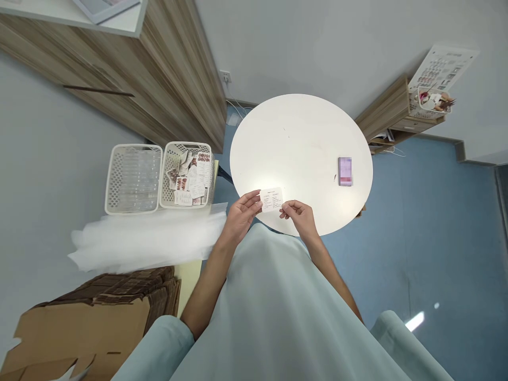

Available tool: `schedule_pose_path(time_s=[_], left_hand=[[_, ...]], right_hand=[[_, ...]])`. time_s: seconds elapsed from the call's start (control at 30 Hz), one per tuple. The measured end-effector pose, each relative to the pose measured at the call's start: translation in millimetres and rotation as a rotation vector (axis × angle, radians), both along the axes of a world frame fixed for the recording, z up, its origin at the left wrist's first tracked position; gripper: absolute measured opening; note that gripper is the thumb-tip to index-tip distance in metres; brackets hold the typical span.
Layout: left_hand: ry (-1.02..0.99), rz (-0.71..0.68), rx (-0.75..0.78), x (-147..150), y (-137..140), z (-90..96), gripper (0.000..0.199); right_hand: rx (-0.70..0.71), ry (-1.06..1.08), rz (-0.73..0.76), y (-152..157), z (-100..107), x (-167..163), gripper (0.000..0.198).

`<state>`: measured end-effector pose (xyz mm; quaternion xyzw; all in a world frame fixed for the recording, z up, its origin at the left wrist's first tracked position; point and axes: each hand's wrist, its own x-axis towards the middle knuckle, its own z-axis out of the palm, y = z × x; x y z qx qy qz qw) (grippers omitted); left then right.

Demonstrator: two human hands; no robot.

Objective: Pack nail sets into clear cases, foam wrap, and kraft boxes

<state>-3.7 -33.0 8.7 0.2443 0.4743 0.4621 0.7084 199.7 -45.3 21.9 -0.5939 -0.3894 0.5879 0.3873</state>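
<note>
A small white card [272, 200] with lines of dark print is held up over the near edge of the round white table [301, 132]. My left hand [242, 216] pinches its left edge between thumb and fingers. At the card's lower right corner, my right hand [299, 214] has closed its thumb and forefinger. The print faces me but is too small to read. Toward the table's right side lies a purple and pink box or stack [345, 171], apart from both hands.
Left of the table stand a white basket [163, 177] of printed cards and packets and another basket [109, 180] of clear plastic pieces. White sheets [151, 238] and folded cardboard [83, 333] lie nearer. A wooden cabinet [186, 69] rises at the back left.
</note>
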Motion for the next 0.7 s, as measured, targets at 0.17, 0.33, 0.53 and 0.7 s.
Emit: schedule_pose_path(time_s=[0.17,0.33,0.53,0.7], left_hand=[[-0.204,-0.144,0.005,2.6,-1.5,5.9,0.062],[-0.24,-0.216,0.017,5.4,-3.3,8.6,0.06],[-0.211,-0.212,0.02,5.2,-3.5,7.7,0.06],[-0.142,-0.152,0.005,6.5,-4.7,8.4,0.069]], right_hand=[[-0.026,0.12,0.065,-1.6,-1.4,0.8,0.035],[-0.064,0.163,0.098,-3.4,-7.2,-0.8,0.036],[-0.073,0.139,0.123,-2.1,-9.6,-2.3,0.038],[-0.019,-0.004,0.053,1.8,-3.2,-5.2,0.038]])
